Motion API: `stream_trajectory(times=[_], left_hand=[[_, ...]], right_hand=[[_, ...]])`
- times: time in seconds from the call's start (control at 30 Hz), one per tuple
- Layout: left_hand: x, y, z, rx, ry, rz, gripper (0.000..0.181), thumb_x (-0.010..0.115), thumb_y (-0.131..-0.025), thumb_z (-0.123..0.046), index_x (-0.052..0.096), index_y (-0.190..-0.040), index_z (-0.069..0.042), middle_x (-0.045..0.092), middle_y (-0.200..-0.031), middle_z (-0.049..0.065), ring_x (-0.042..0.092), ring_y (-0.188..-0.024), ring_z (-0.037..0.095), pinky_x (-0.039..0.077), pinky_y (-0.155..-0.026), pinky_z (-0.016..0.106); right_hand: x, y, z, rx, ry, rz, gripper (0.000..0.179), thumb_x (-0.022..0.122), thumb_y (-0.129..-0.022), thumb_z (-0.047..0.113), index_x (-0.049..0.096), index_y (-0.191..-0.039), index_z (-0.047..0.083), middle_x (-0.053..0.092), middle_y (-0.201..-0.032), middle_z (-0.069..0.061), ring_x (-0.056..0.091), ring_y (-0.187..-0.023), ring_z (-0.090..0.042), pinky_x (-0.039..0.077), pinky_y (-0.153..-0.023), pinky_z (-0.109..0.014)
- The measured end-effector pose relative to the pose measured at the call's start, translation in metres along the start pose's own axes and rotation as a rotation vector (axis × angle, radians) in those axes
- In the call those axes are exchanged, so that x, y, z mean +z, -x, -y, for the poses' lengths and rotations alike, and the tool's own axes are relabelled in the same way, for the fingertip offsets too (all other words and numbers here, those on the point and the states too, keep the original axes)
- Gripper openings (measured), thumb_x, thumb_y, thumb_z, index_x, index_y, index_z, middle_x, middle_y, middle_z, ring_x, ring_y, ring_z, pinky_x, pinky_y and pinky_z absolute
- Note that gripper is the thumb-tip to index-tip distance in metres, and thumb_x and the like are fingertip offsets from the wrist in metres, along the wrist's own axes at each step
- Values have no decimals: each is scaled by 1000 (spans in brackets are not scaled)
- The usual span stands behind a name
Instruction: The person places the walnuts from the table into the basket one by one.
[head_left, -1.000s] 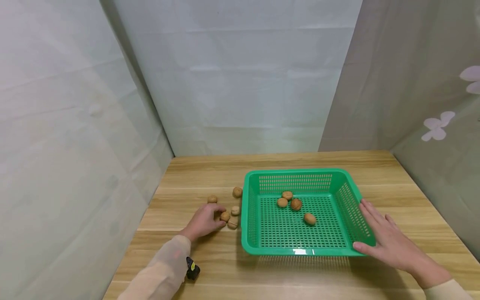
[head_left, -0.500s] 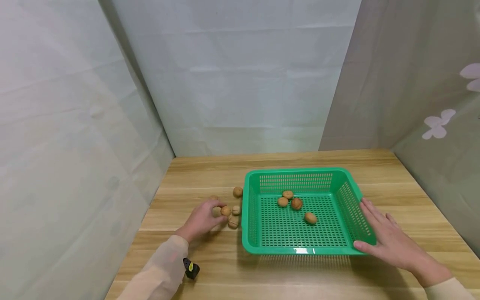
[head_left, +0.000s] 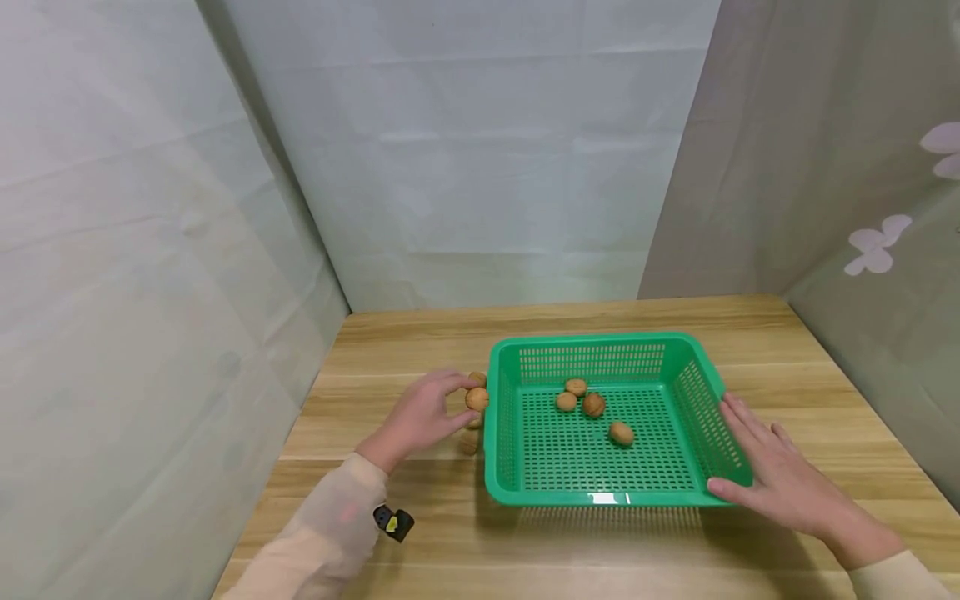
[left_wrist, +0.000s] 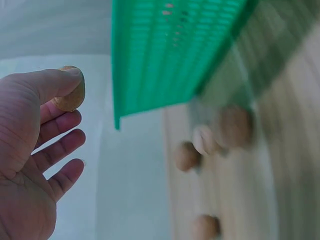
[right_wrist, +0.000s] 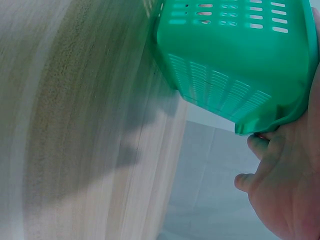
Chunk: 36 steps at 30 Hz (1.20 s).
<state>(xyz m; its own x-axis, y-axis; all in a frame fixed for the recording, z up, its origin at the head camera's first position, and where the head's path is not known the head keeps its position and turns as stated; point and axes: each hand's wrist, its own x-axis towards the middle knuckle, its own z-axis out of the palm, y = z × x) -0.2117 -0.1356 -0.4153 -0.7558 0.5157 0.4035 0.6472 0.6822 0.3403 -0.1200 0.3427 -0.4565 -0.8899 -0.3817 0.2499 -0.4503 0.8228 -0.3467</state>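
My left hand [head_left: 423, 414] pinches a walnut [head_left: 477, 399] between thumb and forefinger, beside the left rim of a green plastic basket [head_left: 592, 499]. In the left wrist view the held walnut [left_wrist: 75, 95] is up off the table, with the other fingers spread below it. Several more walnuts [left_wrist: 235, 126] lie on the table under and around this hand, partly hidden by it in the head view. Against the basket's right rim and near corner rests my right hand [head_left: 787, 487], its fingers straight. Inside the basket are several walnuts [head_left: 593, 406], three of them grouped together.
The wooden table [head_left: 600, 550] has pale cloth [head_left: 487, 167] hanging behind it and at both sides. A black device [head_left: 393, 522] is strapped at the left wrist. The basket's raised walls [right_wrist: 225, 55] have slots all round.
My left hand has gripped a walnut, lifted it from the group and carried it right and away from me to the basket's left rim. The right hand has stayed on the basket.
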Motion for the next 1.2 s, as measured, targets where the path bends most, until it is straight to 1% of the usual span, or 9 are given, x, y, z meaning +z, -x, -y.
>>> stream_trajectory(times=[0.17, 0.3, 0.4, 0.57, 0.7, 0.87, 1.0, 1.1, 1.2], left_hand=[[-5, -18, -26, 97, 0, -8, 36, 76, -74, -28, 67, -105, -13, 62, -100, -6, 56, -90, 8, 47, -77, 26], [-4, -35, -46, 184, -8, -7, 35, 75, -75, -28, 67, -105, -12, 63, -101, -4, 56, -94, 9, 46, -82, 26], [-1, -47, -58, 215, -10, 10, 36, 73, -77, -31, 66, -107, -12, 62, -104, -5, 54, -101, 9, 43, -87, 25], [5, -69, -73, 207, -17, 32, 37, 71, -79, -35, 65, -109, -14, 61, -108, -6, 51, -105, 9, 40, -90, 24], [17, -88, -80, 180, -1, 44, 37, 71, -79, -34, 65, -110, -16, 62, -107, -7, 54, -102, 7, 43, -86, 22], [35, -108, -86, 111, 32, 130, 39, 69, -80, -37, 63, -114, -18, 59, -112, -8, 52, -109, 8, 42, -89, 23], [52, -121, -86, 83, 52, 184, 39, 68, -81, -39, 63, -115, -20, 58, -114, -10, 49, -113, 9, 40, -92, 23], [65, -128, -82, 70, 51, 201, 38, 67, -82, -39, 63, -114, -20, 58, -113, -11, 50, -110, 8, 41, -89, 22], [79, -132, -77, 35, 80, 227, 38, 67, -82, -38, 62, -116, -20, 58, -111, -12, 51, -105, 7, 43, -84, 21]], right_hand=[[-1, 0, 0, -2, -9, 3, 100, 71, -76, 40, 10, -147, 5, 6, -152, -12, 8, -137, -29, -7, -105, -52], [-2, 0, 0, 0, -23, 7, 101, 72, -75, 40, 9, -147, 6, 2, -152, -9, 8, -136, -31, -7, -105, -53], [-3, 0, 0, -1, -29, 3, 101, 72, -75, 39, 9, -147, 6, 3, -152, -9, 8, -136, -30, -8, -104, -53], [-2, 0, 0, -5, -33, 0, 101, 72, -75, 38, 10, -147, 6, 6, -151, -12, 7, -137, -28, -9, -105, -51], [-2, 0, 0, -5, -29, -1, 102, 72, -75, 39, 9, -147, 6, 5, -152, -12, 7, -137, -29, -9, -105, -50], [-2, 0, 0, -3, -24, 0, 101, 72, -75, 39, 8, -147, 7, 2, -152, -10, 7, -137, -28, -11, -105, -47], [-2, 0, 0, -5, -29, -2, 100, 72, -76, 38, 9, -147, 7, 3, -152, -10, 6, -137, -27, -11, -105, -47], [-2, 0, 0, -7, -34, -5, 101, 72, -75, 38, 9, -147, 7, 5, -152, -11, 7, -137, -28, -9, -105, -49], [-1, 1, 0, -9, -34, -6, 101, 72, -75, 38, 9, -147, 6, 5, -152, -12, 8, -137, -29, -9, -106, -49]])
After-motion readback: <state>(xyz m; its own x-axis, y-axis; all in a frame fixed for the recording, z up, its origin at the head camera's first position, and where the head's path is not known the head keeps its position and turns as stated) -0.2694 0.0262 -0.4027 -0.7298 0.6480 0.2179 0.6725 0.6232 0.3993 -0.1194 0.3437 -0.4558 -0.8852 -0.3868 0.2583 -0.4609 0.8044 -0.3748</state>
